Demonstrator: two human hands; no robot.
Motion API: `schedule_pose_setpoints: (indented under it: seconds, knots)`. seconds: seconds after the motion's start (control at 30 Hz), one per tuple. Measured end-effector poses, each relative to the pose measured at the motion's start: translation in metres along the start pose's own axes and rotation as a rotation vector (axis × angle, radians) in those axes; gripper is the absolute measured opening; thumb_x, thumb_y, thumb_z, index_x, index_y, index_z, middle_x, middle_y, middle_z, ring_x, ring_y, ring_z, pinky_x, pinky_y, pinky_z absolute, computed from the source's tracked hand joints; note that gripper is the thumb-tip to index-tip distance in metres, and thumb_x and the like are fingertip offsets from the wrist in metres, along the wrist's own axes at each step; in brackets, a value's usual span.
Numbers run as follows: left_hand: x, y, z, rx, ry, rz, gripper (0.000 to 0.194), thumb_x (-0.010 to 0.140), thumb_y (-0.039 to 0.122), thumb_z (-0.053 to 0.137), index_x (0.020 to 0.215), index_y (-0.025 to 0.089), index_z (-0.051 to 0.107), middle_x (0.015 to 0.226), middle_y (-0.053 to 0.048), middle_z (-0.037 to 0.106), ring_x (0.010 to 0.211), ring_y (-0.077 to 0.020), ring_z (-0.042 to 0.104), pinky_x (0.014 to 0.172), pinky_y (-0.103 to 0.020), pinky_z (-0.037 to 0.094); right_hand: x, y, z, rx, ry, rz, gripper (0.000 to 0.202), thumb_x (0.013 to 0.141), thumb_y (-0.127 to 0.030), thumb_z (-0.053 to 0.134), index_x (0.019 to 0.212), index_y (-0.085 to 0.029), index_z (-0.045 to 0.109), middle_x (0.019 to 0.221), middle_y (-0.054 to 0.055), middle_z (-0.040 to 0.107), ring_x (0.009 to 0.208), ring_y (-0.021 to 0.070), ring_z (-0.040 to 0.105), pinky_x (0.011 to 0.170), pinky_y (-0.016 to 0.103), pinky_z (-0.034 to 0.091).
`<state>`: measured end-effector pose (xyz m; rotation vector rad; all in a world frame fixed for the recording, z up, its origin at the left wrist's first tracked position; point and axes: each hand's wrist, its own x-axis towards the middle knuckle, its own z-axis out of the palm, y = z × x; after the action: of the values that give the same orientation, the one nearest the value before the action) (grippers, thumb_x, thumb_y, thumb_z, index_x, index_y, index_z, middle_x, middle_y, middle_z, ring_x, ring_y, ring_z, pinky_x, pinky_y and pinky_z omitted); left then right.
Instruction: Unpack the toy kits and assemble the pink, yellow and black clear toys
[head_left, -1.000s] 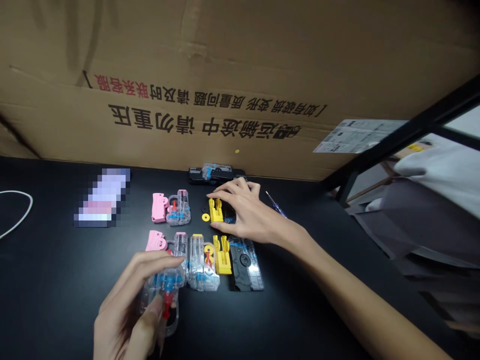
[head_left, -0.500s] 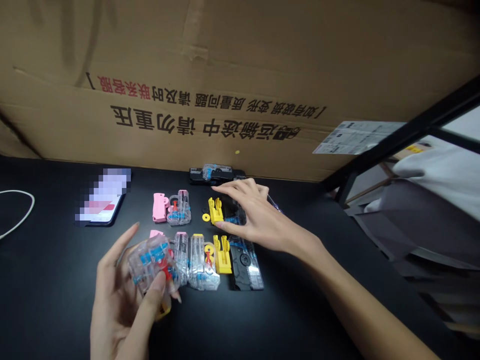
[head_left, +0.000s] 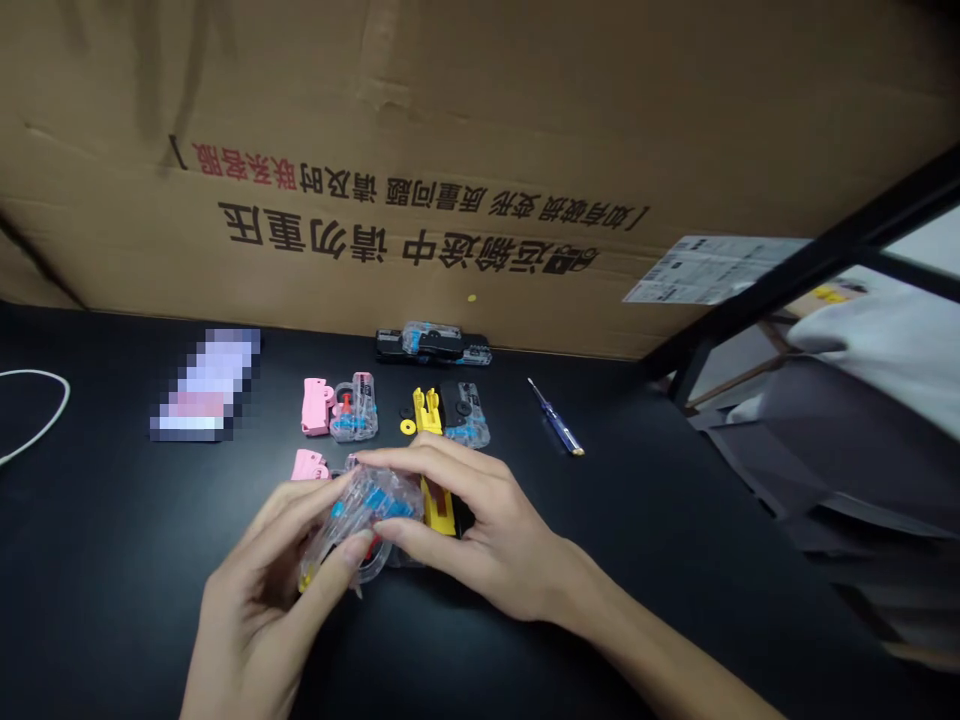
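- Left hand (head_left: 262, 565) and right hand (head_left: 491, 535) are gripping a clear casing (head_left: 358, 505) over the near tabletop (head_left: 630, 530).
- It is looking light, stiff, slick, perhaps brittle; its outer edges are offering the safest hold.
- Farther right, a screwdriver (head_left: 556, 422) is lying.

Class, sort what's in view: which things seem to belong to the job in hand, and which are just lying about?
Likely the job:
clear piece in the left hand and right hand
pink pieces
yellow pieces

Likely lying about:
phone
white cable
cardboard box
screwdriver, untouched, though possibly a tool for it
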<state>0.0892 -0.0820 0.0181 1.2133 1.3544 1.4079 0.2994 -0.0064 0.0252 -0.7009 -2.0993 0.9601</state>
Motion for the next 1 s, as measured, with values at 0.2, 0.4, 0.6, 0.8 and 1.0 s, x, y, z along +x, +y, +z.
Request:
schedule_pose_setpoints:
  seconds: [0.2,0.4,0.6,0.8,1.0]
  knots:
    - [-0.008,-0.007,-0.002,-0.016,0.236,0.043,0.038,0.08,0.028,0.101,0.117,0.032,0.093,0.113,-0.003,0.09,0.089,-0.0195,0.089,0.084,-0.018,0.071,-0.002,-0.007,-0.001,0.279,0.133,0.275,0.041,0.098,-0.035,0.091,0.137,-0.026,0.079,0.105,0.002,0.075,0.085,0.0165,0.066,0.071,0.028,0.051]
    - [-0.016,-0.016,-0.006,-0.043,0.362,0.093,0.028,0.084,0.018,0.098,0.11,0.025,0.089,0.105,-0.001,0.092,0.094,-0.0212,0.091,0.092,-0.021,0.072,0.001,-0.016,-0.008,0.809,-0.171,0.412,0.049,0.1,-0.064,0.083,0.112,-0.017,0.081,0.092,0.004,0.076,0.074,0.0134,0.064,0.067,0.025,0.049]
    - [-0.011,-0.019,-0.01,-0.073,0.173,0.331,0.022,0.086,0.01,0.092,0.099,0.027,0.088,0.099,0.0,0.09,0.096,-0.0229,0.089,0.085,-0.025,0.075,-0.008,-0.005,-0.005,1.074,-0.314,0.589,0.069,0.084,-0.07,0.096,0.121,-0.014,0.078,0.091,0.006,0.078,0.065,0.0136,0.069,0.06,0.023,0.052]
    - [-0.015,-0.011,0.002,-0.066,0.157,0.201,0.017,0.088,0.017,0.094,0.098,0.03,0.09,0.112,-0.002,0.091,0.107,-0.0253,0.088,0.09,-0.028,0.074,-0.012,0.01,-0.006,1.034,-0.371,0.623,0.079,0.06,-0.057,0.113,0.12,-0.017,0.08,0.098,0.005,0.083,0.085,0.017,0.08,0.077,0.025,0.064]
    - [-0.021,-0.003,0.015,-0.007,0.229,0.138,0.024,0.09,0.022,0.095,0.11,0.035,0.093,0.132,-0.002,0.089,0.12,-0.0289,0.086,0.103,-0.037,0.074,-0.008,0.008,-0.004,0.979,-0.377,0.593,0.09,0.048,-0.057,0.116,0.12,-0.016,0.078,0.097,0.005,0.082,0.077,0.0151,0.077,0.068,0.021,0.063]
